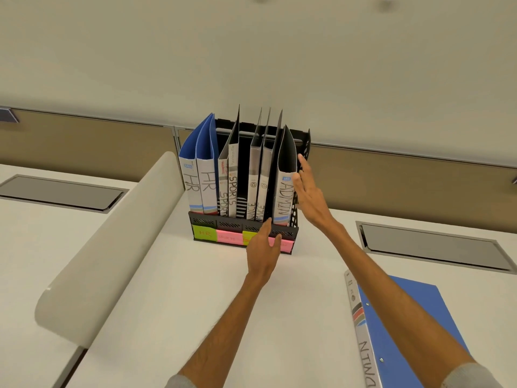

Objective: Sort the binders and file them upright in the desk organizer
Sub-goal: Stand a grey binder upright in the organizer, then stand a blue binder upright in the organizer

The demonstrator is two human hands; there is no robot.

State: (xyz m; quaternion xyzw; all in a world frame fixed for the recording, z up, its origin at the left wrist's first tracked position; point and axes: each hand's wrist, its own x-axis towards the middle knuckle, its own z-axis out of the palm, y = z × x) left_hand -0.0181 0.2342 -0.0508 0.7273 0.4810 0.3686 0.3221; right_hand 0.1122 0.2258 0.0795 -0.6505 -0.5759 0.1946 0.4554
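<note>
A black mesh desk organizer point(305, 148) stands at the back of the white desk, with coloured sticky labels point(206, 233) along its front. Upright in it are two blue HR binders point(199, 177), two SPORTS binders point(228, 189), two FINANCE binders point(258, 189) and a black ADMIN binder point(284, 189) in the rightmost slot. My right hand point(309, 189) lies with straight fingers against the ADMIN binder's right side. My left hand point(264, 247) touches the organizer's front rail with relaxed fingers. A blue ADMIN binder point(402, 326) lies flat on the desk at the lower right, under my right forearm.
A rounded white divider panel point(112, 242) runs diagonally on the left. Grey cable hatches point(60, 191) point(430, 245) are set into the desk on both sides. A tan partition wall point(405, 175) stands behind the organizer.
</note>
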